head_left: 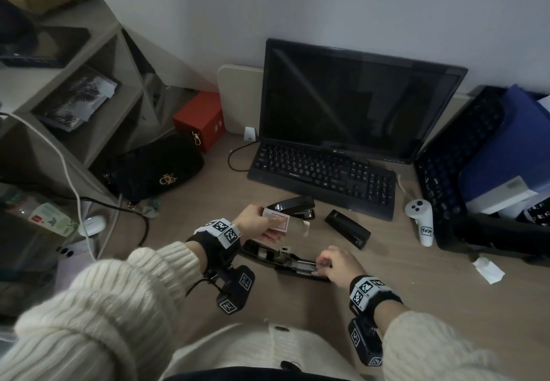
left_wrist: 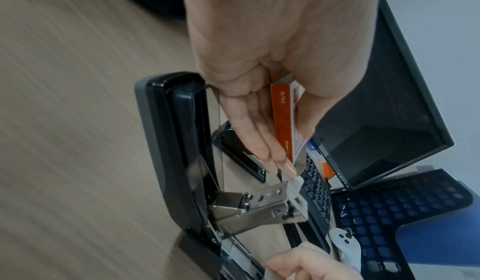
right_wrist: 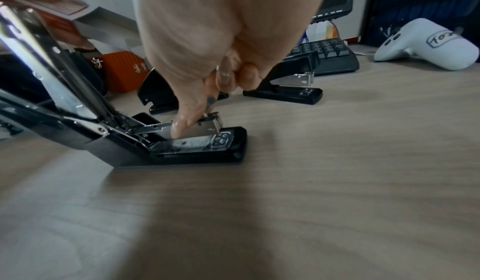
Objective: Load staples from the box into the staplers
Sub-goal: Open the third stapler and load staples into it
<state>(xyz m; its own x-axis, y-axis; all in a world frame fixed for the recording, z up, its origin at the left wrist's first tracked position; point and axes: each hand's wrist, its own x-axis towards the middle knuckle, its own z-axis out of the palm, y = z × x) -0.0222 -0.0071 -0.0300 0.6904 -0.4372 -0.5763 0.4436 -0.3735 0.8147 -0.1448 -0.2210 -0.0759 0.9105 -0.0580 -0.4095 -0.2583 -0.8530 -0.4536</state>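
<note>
On the wood-grain tabletop (head_left: pixel 387 291) lie three black staplers. The open stapler (head_left: pixel 285 260), nearest the person at about 6 o'clock from the keyboard (head_left: pixel 324 172), has its glossy top arm swung up and back, baring a silver metal magazine channel and a bright spring rail above a flat black base. The right hand (head_left: pixel 337 264) is at the front of that channel, its fingers (right_wrist: pixel 182 124) curled, thumb and forefinger pinching a small strip of staples (right_wrist: pixel 211 102) down into the magazine. The left hand (head_left: pixel 256 221) hovers just above and at 11 o'clock from the open stapler, gripping the one staple box (head_left: pixel 278 221) between thumb and fingers (left_wrist: pixel 249 132); the box is small, white with red print on its face and an orange side, and its end flap hangs open. A second stapler (head_left: pixel 293 205) lies closed just beyond the box at 12 o'clock, and the third stapler (head_left: pixel 346 228) lies closed at 2 o'clock from the open one, angled toward a white controller (head_left: pixel 419 219). One dark monitor (head_left: pixel 354 97) stands behind the keyboard.
</note>
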